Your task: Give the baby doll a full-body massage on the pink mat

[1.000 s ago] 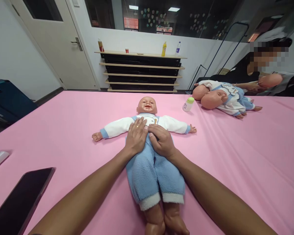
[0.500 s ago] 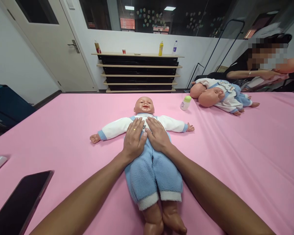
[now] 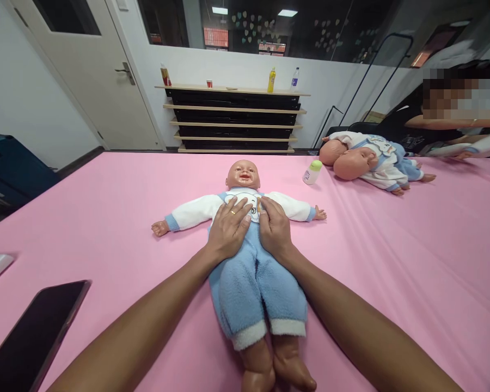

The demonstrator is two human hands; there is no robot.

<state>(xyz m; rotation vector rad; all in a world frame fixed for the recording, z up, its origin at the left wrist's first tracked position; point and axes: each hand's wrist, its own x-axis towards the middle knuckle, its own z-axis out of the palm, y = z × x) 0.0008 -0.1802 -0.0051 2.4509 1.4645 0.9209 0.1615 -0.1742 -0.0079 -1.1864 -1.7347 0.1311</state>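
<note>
Now the right hand [image 3: 275,224] has moved away from the left hand [image 3: 230,226]. Left fingers lie loosely spread on the doll [image 3: 256,272]; right fingers touch it too, loose, a bit bent.

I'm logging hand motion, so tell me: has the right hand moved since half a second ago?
Yes. Judged against the green-capped bottle, the right hand has shifted rightward across the doll, away from the left hand.

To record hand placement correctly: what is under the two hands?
Under the left hand and right hand is the baby doll's white-and-blue outfit; part of a cartoon print shows between them. The cloth directly beneath them is covered.
</note>
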